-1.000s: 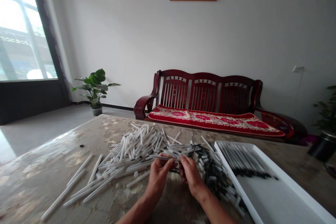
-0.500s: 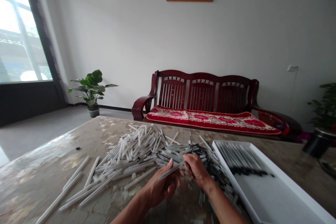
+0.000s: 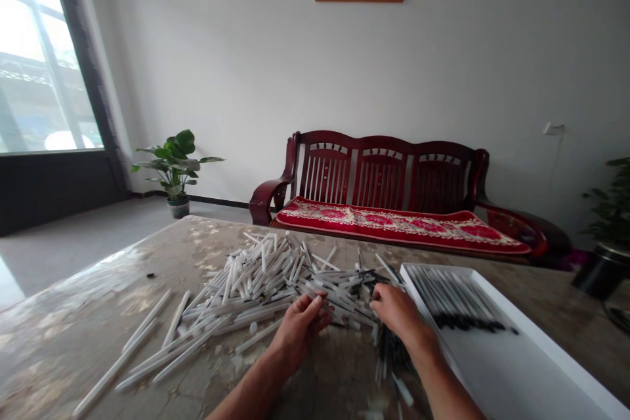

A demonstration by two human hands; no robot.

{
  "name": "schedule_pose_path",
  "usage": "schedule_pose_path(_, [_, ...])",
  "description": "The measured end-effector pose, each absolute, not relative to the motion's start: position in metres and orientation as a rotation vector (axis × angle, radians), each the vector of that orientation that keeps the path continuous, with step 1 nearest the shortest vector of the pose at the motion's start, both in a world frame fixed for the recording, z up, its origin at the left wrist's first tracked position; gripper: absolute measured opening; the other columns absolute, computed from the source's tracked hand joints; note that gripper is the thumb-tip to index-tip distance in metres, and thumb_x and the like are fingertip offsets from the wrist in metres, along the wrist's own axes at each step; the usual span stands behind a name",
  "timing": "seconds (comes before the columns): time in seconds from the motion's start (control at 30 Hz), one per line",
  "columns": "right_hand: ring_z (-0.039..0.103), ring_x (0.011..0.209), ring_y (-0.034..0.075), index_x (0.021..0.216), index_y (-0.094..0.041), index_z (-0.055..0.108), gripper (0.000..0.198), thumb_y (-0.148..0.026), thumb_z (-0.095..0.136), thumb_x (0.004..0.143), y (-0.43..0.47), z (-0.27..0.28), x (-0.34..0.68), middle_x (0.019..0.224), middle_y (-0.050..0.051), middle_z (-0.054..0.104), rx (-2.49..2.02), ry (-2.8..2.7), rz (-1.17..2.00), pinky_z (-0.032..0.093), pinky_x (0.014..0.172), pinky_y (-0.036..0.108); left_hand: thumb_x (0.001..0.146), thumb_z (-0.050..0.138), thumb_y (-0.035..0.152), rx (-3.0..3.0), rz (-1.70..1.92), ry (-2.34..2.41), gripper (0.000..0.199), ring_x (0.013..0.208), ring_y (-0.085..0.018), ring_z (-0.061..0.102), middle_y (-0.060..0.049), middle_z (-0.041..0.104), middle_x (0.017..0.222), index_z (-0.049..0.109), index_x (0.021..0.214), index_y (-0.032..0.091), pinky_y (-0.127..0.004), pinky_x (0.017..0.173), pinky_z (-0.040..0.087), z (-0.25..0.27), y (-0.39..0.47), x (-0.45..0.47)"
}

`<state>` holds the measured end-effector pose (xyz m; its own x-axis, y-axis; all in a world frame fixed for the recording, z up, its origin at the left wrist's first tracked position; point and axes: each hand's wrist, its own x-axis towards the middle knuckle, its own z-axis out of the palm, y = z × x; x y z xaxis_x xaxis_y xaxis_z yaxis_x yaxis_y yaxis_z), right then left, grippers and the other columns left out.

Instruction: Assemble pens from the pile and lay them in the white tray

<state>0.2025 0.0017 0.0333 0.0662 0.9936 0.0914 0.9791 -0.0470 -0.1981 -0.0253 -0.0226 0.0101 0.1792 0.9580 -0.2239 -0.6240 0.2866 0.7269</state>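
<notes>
In the head view, my left hand (image 3: pixel 302 321) is over the front of the pile, thumb and fingers closed on what looks like a translucent pen barrel (image 3: pixel 306 290), mostly covered by the fingers. My right hand (image 3: pixel 398 312) reaches palm down over the dark parts (image 3: pixel 388 351), which look like black pen caps. Its fingertips are bent together, and whatever is between them is hidden. Whitish barrels (image 3: pixel 256 269) lie heaped beyond and left of my left hand. Close to my right forearm stands a white tray (image 3: pixel 522 377) with a row of black-ended pens (image 3: pixel 457 295) at its far end.
Several loose barrels (image 3: pixel 118 367) lie on the left of the patterned tabletop (image 3: pixel 69 341). A small dark piece (image 3: pixel 150 275) sits farther back. Behind the table is a red wooden bench (image 3: pixel 378 177). A black pot (image 3: pixel 598 269) with a plant stands at right.
My hands have moved apart. The right hand has left the pen held by the left and shifted right over the dark parts. My left hand has turned and moved slightly away from me.
</notes>
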Motion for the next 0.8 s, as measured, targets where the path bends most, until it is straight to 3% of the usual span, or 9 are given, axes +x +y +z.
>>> schedule_pose_path(0.27, [0.071,0.092,0.027,0.095,-0.015,0.073,0.034,-0.002,0.044,0.082,-0.007,0.029,0.183,0.1,0.018,0.073,-2.212,-2.133,-0.054,0.046,0.072,0.03,0.071,0.079,0.01,0.453,1.339,0.815,0.02,0.062,-0.013,0.07,-0.003,0.072,0.076,0.067,0.086,0.013,-0.023,0.058,0.059,0.004,-0.019,-0.027])
schedule_pose_path(0.4, [0.07,0.093,0.027,0.095,-0.014,0.071,0.03,-0.005,0.045,0.082,-0.006,0.034,0.182,0.103,0.018,0.072,-2.184,-2.101,-0.09,0.046,0.073,0.031,0.072,0.078,0.009,0.422,1.358,0.806,0.017,0.062,-0.013,0.07,-0.004,0.072,0.076,0.066,0.084,0.012,-0.023,0.06,0.06,0.002,-0.019,-0.025])
schedule_pose_path(0.5, [0.069,0.094,0.025,0.094,-0.016,0.067,0.019,-0.014,0.051,0.085,-0.002,0.037,0.18,0.1,0.013,0.073,-1.99,-2.006,0.031,0.046,0.074,0.029,0.074,0.076,0.008,0.397,1.389,0.797,0.014,0.062,-0.012,0.07,-0.004,0.071,0.073,0.066,0.082,0.012,-0.022,0.061,0.06,0.001,-0.018,-0.025])
schedule_pose_path(0.67, [0.07,0.079,0.017,0.096,-0.023,0.061,0.013,-0.02,0.05,0.088,-0.003,0.042,0.164,0.083,0.001,0.074,-1.576,-1.906,0.45,0.046,0.07,0.024,0.079,0.071,0.007,0.352,1.457,0.809,0.009,0.064,-0.012,0.071,-0.004,0.07,0.073,0.064,0.081,0.013,-0.022,0.061,0.06,0.002,-0.015,-0.027])
schedule_pose_path(0.8, [0.068,0.09,0.019,0.095,-0.023,0.061,0.014,-0.016,0.054,0.084,-0.012,0.046,0.151,0.093,0.003,0.073,-1.483,-1.986,0.39,0.045,0.078,0.027,0.079,0.071,0.009,0.369,1.49,0.823,0.009,0.066,-0.013,0.071,-0.004,0.071,0.075,0.064,0.081,0.013,-0.022,0.063,0.061,0.005,-0.014,-0.029])
